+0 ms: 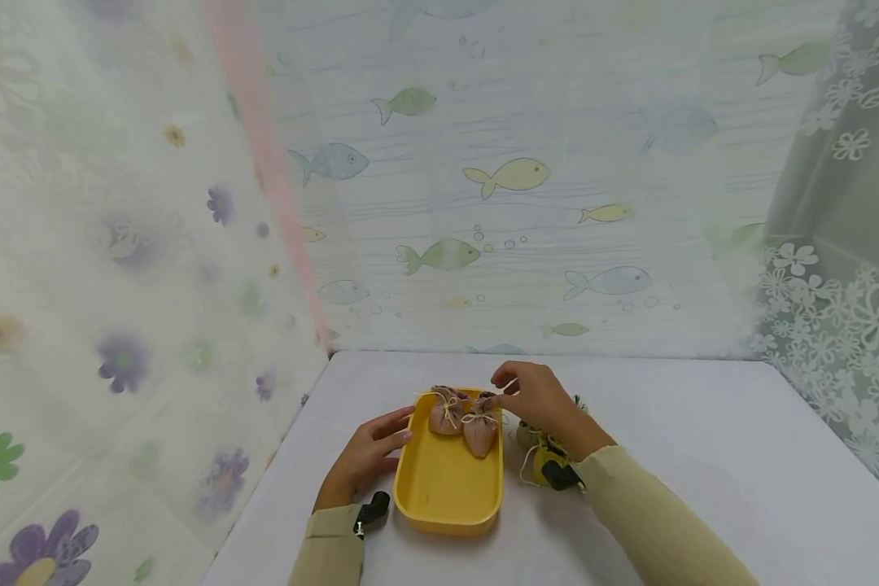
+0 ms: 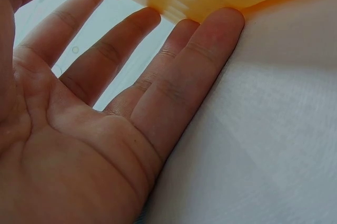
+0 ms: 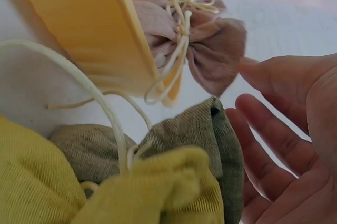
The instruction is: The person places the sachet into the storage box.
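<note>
Well, from where I stand, 2 dusty-pink cloth pouches (image 1: pixel 479 437), gathered and tied with thin cream cord, lie side by side at the far end of a yellow, round-cornered rectangular tray (image 1: pixel 449 488). The right pouch sits a little nearer than the left, up against the tray's right wall, its ruffled top reaching past the rim.

The person's right hand (image 1: pixel 540 400) is at that ruffled top, thumb and fingers apart, the fingers loosely bent; the thumb tip is at the cloth's edge, though I cannot tell whether it touches. The left hand (image 1: pixel 366 449) is at the tray's left side, its fingers extended and slightly spread, fingertips against the outer wall.

Right of the tray, beneath the right forearm, sit a yellow ribbed-cloth pouch (image 3: pixel 34 176) with a pale cord and a grey-green woven-cloth pouch (image 3: pixel 87 149); the arm partly hides them.

All this rests on a white-covered table (image 1: pixel 688 456). Beyond its far edge hangs a pale fish-printed curtain (image 1: pixel 513 236), with a white flower-printed sheet (image 1: pixel 183 366) to the left.
</note>
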Available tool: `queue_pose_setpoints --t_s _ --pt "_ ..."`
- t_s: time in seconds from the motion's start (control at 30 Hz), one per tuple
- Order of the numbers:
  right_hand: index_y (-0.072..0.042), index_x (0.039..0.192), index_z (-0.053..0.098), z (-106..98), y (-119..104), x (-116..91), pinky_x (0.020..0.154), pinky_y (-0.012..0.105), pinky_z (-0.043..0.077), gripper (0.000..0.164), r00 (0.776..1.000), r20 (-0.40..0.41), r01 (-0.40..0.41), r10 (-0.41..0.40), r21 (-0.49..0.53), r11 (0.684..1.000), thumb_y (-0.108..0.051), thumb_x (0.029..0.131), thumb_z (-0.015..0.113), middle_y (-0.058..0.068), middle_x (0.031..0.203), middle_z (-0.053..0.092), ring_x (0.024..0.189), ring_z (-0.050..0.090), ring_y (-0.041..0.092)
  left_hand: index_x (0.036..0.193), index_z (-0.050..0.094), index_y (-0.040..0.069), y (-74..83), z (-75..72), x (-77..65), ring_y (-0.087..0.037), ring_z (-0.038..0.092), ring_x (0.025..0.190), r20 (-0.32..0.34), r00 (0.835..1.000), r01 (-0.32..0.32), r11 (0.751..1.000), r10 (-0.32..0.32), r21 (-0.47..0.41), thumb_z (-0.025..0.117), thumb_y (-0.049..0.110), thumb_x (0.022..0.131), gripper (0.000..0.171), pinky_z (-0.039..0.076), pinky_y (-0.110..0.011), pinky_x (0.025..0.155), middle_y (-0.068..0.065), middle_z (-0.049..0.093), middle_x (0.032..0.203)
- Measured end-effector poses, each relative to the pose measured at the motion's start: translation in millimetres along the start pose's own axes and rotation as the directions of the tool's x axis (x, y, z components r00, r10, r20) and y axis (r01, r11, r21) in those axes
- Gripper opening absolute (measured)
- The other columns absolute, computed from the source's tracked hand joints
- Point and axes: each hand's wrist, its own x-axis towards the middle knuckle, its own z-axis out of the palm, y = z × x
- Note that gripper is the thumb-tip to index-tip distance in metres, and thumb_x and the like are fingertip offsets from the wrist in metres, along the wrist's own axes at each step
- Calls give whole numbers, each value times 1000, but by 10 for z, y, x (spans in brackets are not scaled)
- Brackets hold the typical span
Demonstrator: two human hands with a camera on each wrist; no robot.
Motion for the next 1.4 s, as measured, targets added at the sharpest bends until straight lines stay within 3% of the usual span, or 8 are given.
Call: queue_pose_setpoints --t_s 0.27,0.5,0.67,1.0,1.17,1.4 --pt "-17 109 73 -121 -31 -153 82 37 62 22 997 -53 61 -62 -24 998 -23 90 82 -1 106 73 97 71 19 152 54 28 2 -6 3 -28 59 135 -5 1000 10 1000 -10 15 73 32 98 57 59 -44 99 -8 47 161" --pt "-19 111 72 -203 -52 -326 84 39 62 24 997 -68 27 -28 -16 1000 -27 90 82 -2 109 72 100 70 20 151 54 29 1 -6 7 -28 60 134 -1 1000 12 1000 -11 19 72 31 98 56 59 -44 98 -8 48 160" --pt "-19 112 72 -234 26 -471 88 43 61 25 995 -94 32 -33 -11 999 -27 91 81 2 111 73 103 70 22 151 55 30 -15 -9 20 -28 61 133 0 1000 13 1000 -13 19 72 30 98 55 60 -44 98 -8 48 160" --pt "-20 109 73 -293 164 -683 91 48 60 24 975 -210 73 -73 -6 997 -29 89 83 -6 104 73 99 69 17 151 54 29 -37 -35 30 -28 59 135 4 1000 5 1000 -5 1 73 31 98 57 59 -44 99 -8 48 160" --pt "-22 109 74 -319 256 -795 91 49 59 24 973 -212 94 -91 3 996 -31 89 83 -4 105 74 99 69 18 151 55 30 -45 -28 29 -27 62 132 -5 1000 13 1000 -13 7 73 31 98 56 60 -43 98 -8 48 160" --pt "-20 114 74 -348 436 -948 91 52 58 35 968 -191 171 -162 31 985 -37 86 86 -5 110 74 102 69 18 150 55 31 -29 -25 24 -28 61 133 -6 1000 12 1000 -12 13 73 32 98 56 59 -44 99 -7 48 160"
